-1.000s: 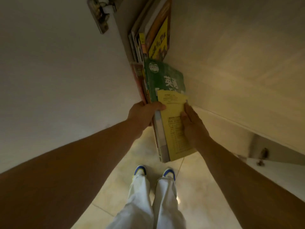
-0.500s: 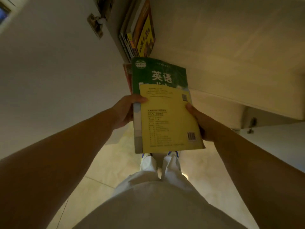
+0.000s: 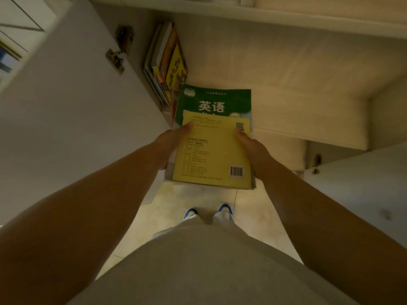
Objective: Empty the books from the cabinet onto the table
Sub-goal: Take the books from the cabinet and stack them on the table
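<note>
Nearest the camera are the person's pale trousers [image 3: 198,260], and past them two blue-and-white shoes [image 3: 207,211] on the tiled floor [image 3: 154,216]. Both bare forearms reach forward over the floor to a small stack of books [image 3: 211,150] held flat between the hands. The left hand [image 3: 170,146] grips the stack's left edge, thumb lying on the yellow back cover [image 3: 213,155]; the right hand [image 3: 253,148] grips the right edge, thumb on the same cover near a printed code. Under the yellow book a green book [image 3: 214,102] sticks out at the far end — it bears large white characters. The stack is in the air, just in front of the open cabinet [image 3: 286,73]. Further in, more books [image 3: 167,64] stand upright against the cabinet's left wall. The open white door [image 3: 66,95] hangs on the left, with a metal hinge [image 3: 119,56] near the standing books — a second door [image 3: 363,183] shows on the right.
</note>
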